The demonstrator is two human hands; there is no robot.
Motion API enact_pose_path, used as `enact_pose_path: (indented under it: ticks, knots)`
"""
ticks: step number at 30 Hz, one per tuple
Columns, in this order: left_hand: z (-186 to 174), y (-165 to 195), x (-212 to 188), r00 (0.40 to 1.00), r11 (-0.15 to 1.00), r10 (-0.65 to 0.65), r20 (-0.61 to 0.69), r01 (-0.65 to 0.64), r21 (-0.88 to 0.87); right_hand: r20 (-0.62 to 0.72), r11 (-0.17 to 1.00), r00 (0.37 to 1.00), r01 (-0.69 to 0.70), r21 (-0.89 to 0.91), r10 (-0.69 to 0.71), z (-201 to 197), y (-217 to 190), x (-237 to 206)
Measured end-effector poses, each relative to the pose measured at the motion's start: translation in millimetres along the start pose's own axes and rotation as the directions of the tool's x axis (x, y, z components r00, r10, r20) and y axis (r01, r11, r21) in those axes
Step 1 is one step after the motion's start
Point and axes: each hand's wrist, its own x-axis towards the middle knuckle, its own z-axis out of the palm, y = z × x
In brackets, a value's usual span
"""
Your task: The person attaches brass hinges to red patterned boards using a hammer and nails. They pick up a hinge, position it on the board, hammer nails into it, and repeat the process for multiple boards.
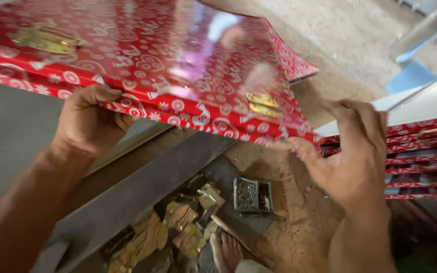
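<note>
I hold up a large flat panel (153,55) covered in glossy red patterned laminate, made of two leaves joined by brass hinges (262,105). My left hand (88,121) grips its near edge from below, thumb on the rim. My right hand (355,151) touches the panel's right corner with thumb and fingertips, fingers spread. Another brass hinge (46,39) sits at the upper left of the panel.
A stack of similar red-edged panels (421,156) with a white top lies at the right. Below, brass hinges (178,227) lie loose beside a small box of screws (251,194) on a sawdust floor, near a bare foot (226,250). A grey board (142,192) slants across.
</note>
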Motion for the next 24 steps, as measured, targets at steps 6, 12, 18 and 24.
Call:
enact_pose_path:
  ticks: [6, 12, 18, 24]
  knots:
    - [-78.2, -85.2, 104.8, 0.984, 0.985, -0.167, -0.059, 0.170, 0.032, 0.413, 0.996, 0.911, -0.040, 0.074, 0.006, 120.3, 102.1, -54.2]
    - [-144.9, -125.4, 161.5, 0.941, 0.968, -0.217, -0.261, 0.242, 0.068, 0.559, 0.954, 0.817, -0.033, 0.297, -0.145, 196.5, 116.8, -90.0]
    - [-211.8, -143.6, 206.4, 0.993, 0.992, -0.105, -0.062, 0.101, -0.070, 0.696, 0.980, 0.718, -0.117, 0.161, -0.029, 261.0, 100.9, -61.2]
    - [-166.8, -182.9, 143.5, 0.938, 0.032, 0.313, -0.146, 0.143, 0.989, 0.467, 0.974, 0.866, 0.091, 0.206, -0.179, 356.0, 128.9, -1.7]
